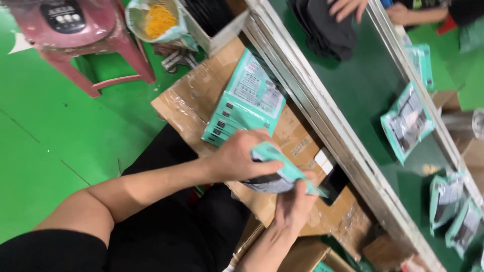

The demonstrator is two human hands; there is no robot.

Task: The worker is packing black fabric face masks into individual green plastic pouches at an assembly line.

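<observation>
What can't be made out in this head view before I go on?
- Contents of the teal packet: covered by the left hand and right hand, motion-blurred.
- Print on the stack of teal flat packs on the taped brown cardboard box: too small.
- Dark fabric pile on the green conveyor belt: cut off by the top edge, under another person's hand.
- Sealed packets at right: blurred, partly cut off.

Teal packet (282, 171) blurred, partly hand-hidden
</observation>
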